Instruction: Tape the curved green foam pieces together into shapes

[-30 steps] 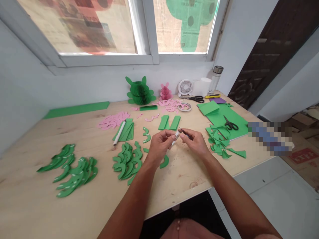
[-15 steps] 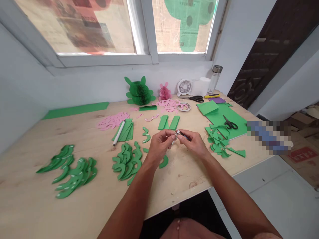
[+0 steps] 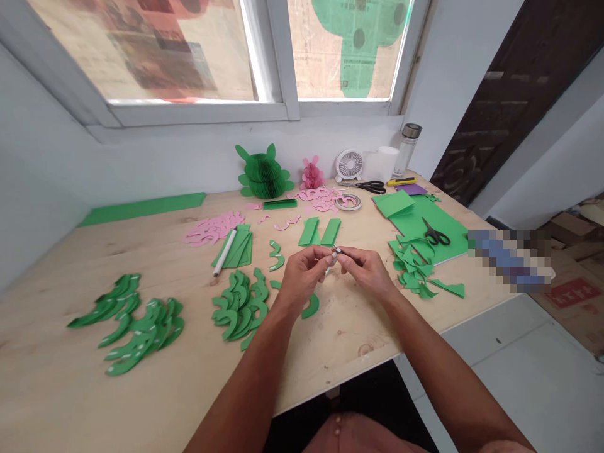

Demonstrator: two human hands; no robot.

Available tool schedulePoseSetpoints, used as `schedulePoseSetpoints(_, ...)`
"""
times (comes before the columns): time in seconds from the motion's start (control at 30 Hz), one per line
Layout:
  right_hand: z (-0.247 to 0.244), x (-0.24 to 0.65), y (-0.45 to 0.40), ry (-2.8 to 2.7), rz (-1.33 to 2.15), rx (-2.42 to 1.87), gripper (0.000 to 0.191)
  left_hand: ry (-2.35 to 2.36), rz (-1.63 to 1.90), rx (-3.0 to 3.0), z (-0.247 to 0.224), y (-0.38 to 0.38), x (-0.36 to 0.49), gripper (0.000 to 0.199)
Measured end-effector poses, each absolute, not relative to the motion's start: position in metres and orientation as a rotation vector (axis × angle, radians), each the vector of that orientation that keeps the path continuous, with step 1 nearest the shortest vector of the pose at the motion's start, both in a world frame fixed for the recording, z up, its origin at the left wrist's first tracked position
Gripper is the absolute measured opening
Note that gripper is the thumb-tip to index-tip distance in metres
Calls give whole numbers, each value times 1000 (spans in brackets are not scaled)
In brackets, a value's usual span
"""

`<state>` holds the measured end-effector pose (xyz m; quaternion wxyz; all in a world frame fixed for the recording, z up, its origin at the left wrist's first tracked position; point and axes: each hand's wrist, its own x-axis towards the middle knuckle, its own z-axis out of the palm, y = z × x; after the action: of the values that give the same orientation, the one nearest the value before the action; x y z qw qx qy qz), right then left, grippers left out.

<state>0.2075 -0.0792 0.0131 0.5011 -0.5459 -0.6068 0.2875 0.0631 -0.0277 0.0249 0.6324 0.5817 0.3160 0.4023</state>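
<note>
My left hand (image 3: 307, 269) pinches a small whitish strip (image 3: 329, 267) over the middle of the table. Opposite it, my right hand (image 3: 365, 269) closes around a small dark tool with a pale metal tip (image 3: 338, 251). The tip meets the strip between the fingertips; most of the tool is hidden, so its kind is unclear. Under and beside my left hand lie curved green paper pieces (image 3: 310, 307), partly covered by the forearm. A wavy green piece with white strips (image 3: 276, 257) lies to the left. Two folded green papers (image 3: 319, 232) lie just beyond my hands.
Piles of green cutouts (image 3: 239, 307) and pink cutouts (image 3: 214, 229) lie leftward, near a white marker (image 3: 225, 253). Rightward are green scraps (image 3: 413, 267) and black scissors (image 3: 435, 234) on green sheets. A tape roll (image 3: 348, 202), fan (image 3: 350, 165) and glass bottle (image 3: 406, 151) stand behind.
The dark tool has turned slightly in my right hand, and its pale tip sits closer to the left fingertips. Nothing else on the table has moved.
</note>
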Motion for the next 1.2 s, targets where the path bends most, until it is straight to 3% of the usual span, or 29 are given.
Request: schedulePoseSetpoints(1.2,11,206,-79,-1439,597,-1401,37,714,907,1324,25,-28,64,16)
